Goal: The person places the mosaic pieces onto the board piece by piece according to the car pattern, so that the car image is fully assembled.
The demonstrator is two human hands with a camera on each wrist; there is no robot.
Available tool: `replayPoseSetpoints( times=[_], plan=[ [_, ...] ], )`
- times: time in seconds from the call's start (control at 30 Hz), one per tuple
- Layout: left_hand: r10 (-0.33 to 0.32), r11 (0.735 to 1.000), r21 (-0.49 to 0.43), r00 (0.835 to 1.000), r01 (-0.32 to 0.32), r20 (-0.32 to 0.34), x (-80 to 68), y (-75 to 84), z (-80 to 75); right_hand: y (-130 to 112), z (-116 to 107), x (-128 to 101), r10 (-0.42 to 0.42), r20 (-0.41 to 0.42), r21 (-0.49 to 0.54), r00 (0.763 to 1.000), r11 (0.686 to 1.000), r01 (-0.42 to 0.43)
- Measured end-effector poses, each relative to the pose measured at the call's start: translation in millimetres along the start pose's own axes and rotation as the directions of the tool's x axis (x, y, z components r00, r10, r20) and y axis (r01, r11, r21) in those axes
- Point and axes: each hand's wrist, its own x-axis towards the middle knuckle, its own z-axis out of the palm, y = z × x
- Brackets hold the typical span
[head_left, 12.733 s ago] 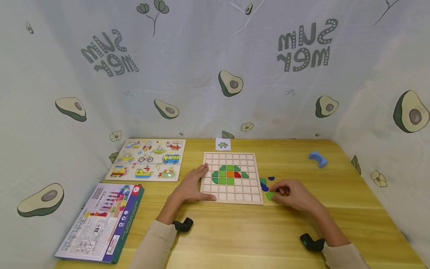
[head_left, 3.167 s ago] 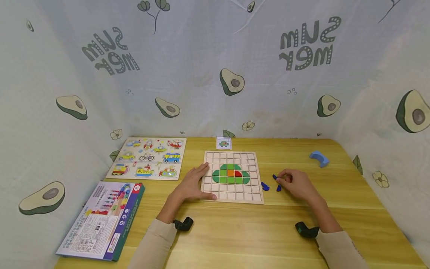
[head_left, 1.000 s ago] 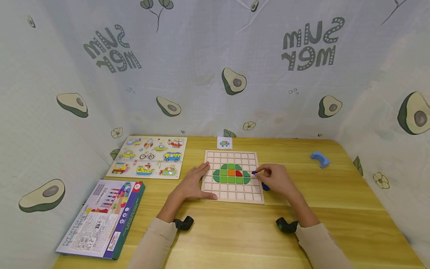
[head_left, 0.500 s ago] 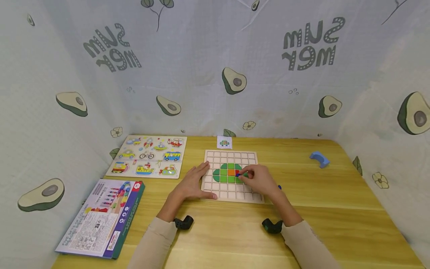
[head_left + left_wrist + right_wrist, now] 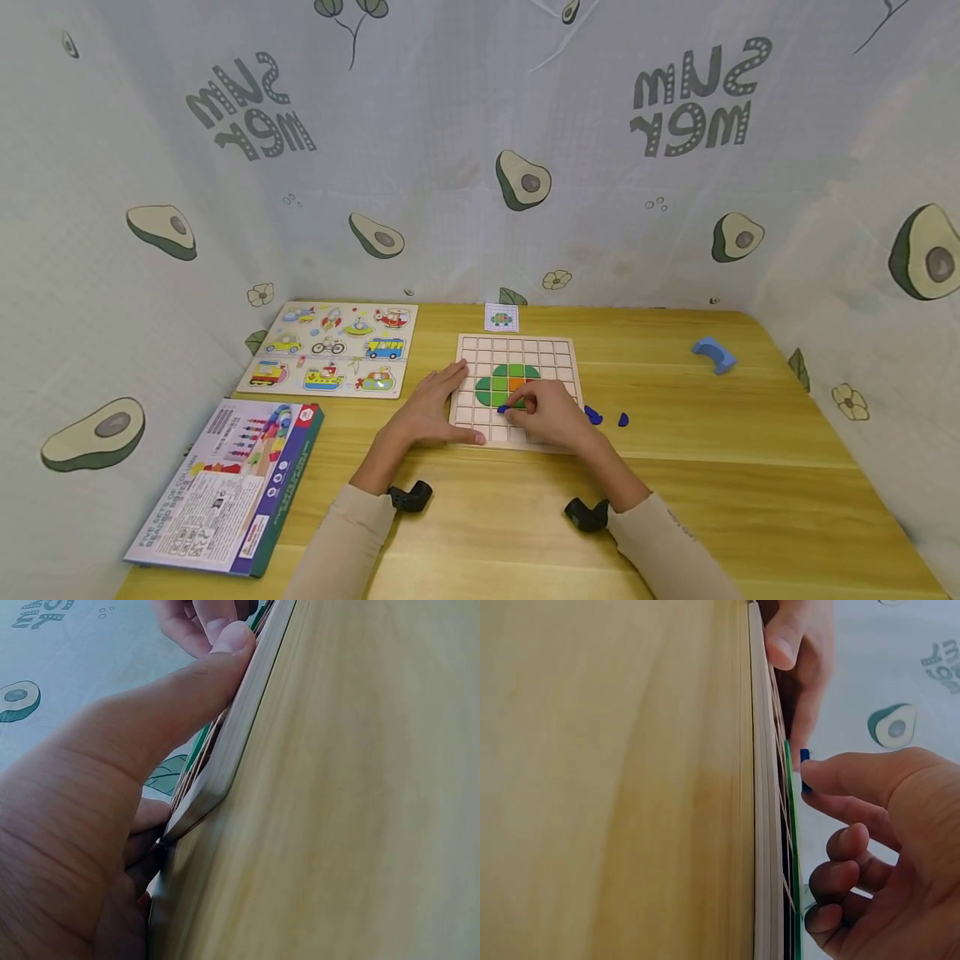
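Note:
A wooden grid board lies mid-table with a dome of green tiles and an orange tile set in it. My right hand is over the board's lower middle and pinches a small blue piece just above the green tiles. My left hand rests flat on the board's left edge, thumb along its near rim. Two more blue pieces lie on the table right of the board.
A small picture card lies behind the board. A vehicle puzzle board and a game box are at the left. A light blue arch block sits at the far right. Avocado-print cloth walls surround the table.
My right hand carried a blue piece from the table right of the board leftward over the tiles to the board's lower middle. The left hand stayed put.

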Motion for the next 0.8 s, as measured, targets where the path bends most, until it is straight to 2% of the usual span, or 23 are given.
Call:
replayPoseSetpoints(
  times=[0.23,0.63,0.8],
  plan=[
    [0.000,1.000,0.005,1.000,0.000,-0.007,0.7,-0.4,0.0,-4.4,4.9,0.7,-0.007,0.001,0.003,1.000,1.000,0.007],
    [-0.002,1.000,-0.010,1.000,0.002,0.000,-0.8,1.0,-1.1,-9.2,7.9,0.9,0.025,-0.023,-0.046,0.999,0.999,-0.026],
    [-0.004,1.000,-0.017,1.000,0.004,0.002,-1.8,1.5,-0.8,-5.3,4.5,-1.2,0.049,-0.018,-0.028,0.999,0.998,-0.049]
  ],
)
